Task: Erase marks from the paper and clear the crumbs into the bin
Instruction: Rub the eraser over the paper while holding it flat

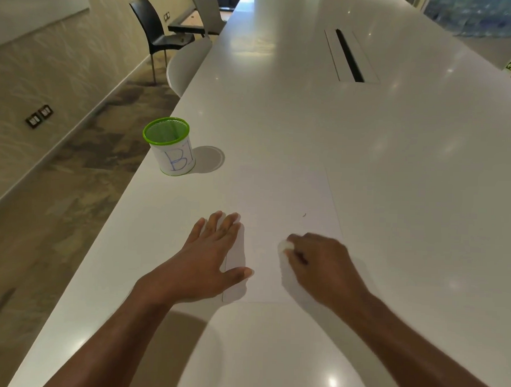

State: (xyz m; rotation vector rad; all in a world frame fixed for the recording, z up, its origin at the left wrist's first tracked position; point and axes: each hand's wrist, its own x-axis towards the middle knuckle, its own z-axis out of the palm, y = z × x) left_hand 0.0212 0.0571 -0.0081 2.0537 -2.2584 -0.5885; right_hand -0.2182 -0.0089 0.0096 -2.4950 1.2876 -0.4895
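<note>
A white sheet of paper (285,206) lies flat on the white table (381,134), hard to tell from it. My left hand (208,258) rests flat on the paper's left edge, fingers spread. My right hand (321,262) is closed on a small white eraser (285,246), whose tip touches the paper; it looks blurred. A tiny dark crumb or mark (304,215) sits on the paper beyond my right hand. The bin (170,147), a small green mesh cup wrapped in a white label with blue letters, stands near the table's left edge, beyond my left hand.
The table's left edge runs diagonally past the bin, with floor below. A white chair (186,65) is tucked in at that edge and a black chair (155,30) stands further back. A cable slot (349,56) is set into the table's middle, far ahead.
</note>
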